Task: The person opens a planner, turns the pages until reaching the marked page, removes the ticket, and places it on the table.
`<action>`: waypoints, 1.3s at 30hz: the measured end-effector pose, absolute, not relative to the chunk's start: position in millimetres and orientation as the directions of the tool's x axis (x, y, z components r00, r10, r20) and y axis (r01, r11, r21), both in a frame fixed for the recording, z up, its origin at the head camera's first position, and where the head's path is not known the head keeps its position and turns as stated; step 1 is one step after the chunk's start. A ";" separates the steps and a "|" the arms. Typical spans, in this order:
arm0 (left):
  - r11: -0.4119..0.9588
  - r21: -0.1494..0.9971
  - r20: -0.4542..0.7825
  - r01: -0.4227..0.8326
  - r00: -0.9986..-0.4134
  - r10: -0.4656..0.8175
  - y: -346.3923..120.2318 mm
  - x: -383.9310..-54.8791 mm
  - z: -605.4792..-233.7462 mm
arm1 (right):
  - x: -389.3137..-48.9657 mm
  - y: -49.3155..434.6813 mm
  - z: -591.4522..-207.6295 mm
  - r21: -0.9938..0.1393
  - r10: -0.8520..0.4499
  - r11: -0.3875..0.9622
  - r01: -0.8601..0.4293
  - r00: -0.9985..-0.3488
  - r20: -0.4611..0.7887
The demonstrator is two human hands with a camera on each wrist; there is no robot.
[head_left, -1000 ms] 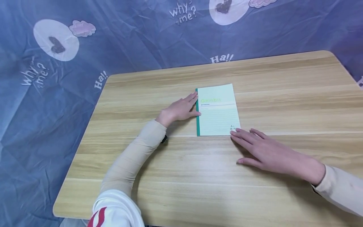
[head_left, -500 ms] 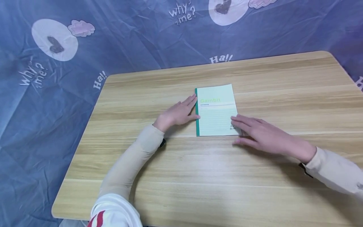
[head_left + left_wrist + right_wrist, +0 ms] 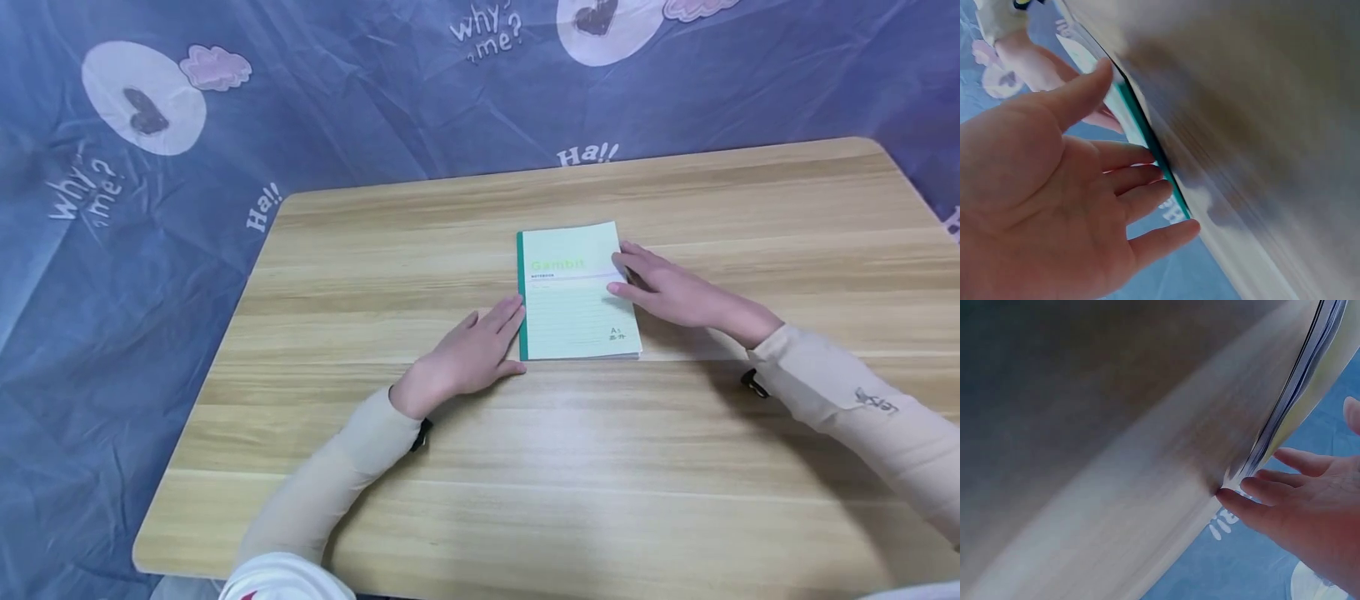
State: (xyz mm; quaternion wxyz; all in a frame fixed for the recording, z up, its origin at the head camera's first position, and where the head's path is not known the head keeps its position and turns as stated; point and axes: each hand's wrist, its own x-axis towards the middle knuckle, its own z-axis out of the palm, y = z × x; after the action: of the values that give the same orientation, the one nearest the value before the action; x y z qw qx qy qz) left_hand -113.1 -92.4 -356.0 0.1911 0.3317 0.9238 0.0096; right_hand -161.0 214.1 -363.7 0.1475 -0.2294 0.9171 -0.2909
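Green-spined notebook [image 3: 573, 317] reads "Gambit"; fingers [image 3: 512, 310] at both edges; backdrop [image 3: 375, 108], "Ha!!"

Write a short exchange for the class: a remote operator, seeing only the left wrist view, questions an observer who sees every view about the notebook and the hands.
Operator: I have a green spine by the left hand. What big word is printed on the front?
Observer: The head view shows "Gambit" in pale green on the notebook.
Operator: Another hand is partly hidden behind mine. Where is its thumb?
Observer: In the head view, the thumb tip of the right hand is over the front, near the edge opposite the spine; whether it presses, I cannot tell.
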 end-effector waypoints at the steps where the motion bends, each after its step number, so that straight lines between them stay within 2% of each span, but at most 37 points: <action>1: 0.774 0.140 -0.343 0.617 -0.703 0.622 -92.6 -108.3 -355.5 | -162.0 214.5 -364.1 -0.603 -0.503 0.728 -0.327 -0.852 -0.145; 10: 0.750 0.158 -0.319 0.642 -0.686 0.654 -97.1 -75.9 -353.1 | -162.0 213.5 -363.4 -0.651 -0.495 0.698 -0.300 -0.858 -0.136; 22: 0.761 0.187 -0.320 0.621 -0.694 0.645 -98.0 -72.7 -354.4 | -161.9 210.4 -360.2 -0.658 -0.467 0.705 -0.265 -0.872 -0.149; 33: 0.747 0.196 -0.306 0.636 -0.684 0.663 -100.0 -72.6 -354.2 | -155.1 202.6 -349.6 -0.762 -0.409 0.601 -0.241 -0.912 -0.034; 39: 0.752 0.212 -0.321 0.624 -0.683 0.657 -100.9 -72.9 -350.1 | -154.1 188.1 -345.0 -0.830 -0.396 0.480 -0.283 -0.914 0.083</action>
State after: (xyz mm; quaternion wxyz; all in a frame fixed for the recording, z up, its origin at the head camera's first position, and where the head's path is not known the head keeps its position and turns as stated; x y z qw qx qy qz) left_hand -72.9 -100.9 -350.1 0.1912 0.3494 0.9163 0.0426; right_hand -154.1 188.1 -345.0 0.0602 -0.1980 0.8582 -0.4697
